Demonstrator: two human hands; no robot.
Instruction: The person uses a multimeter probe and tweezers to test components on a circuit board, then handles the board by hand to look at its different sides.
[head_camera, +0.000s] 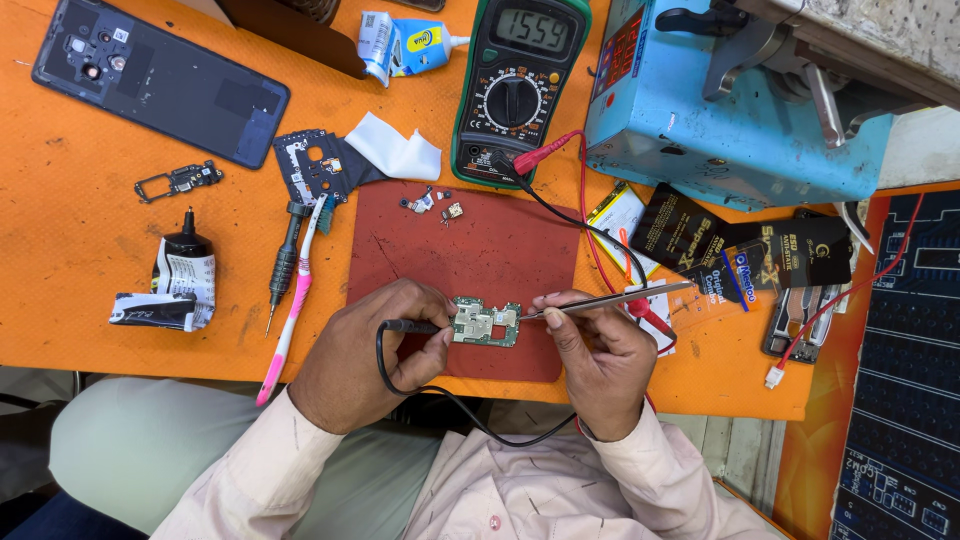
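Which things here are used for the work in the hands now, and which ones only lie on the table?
In use:
left hand with black probe
circuit board
right hand with tweezers
multimeter
red mat

Lying about:
phone back cover
toothbrush
screwdriver
glue tube
black bottle
blue machine

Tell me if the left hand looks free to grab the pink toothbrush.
Probably not yet: the left hand holds a black probe against the circuit board. The toothbrush lies unblocked just beside it.
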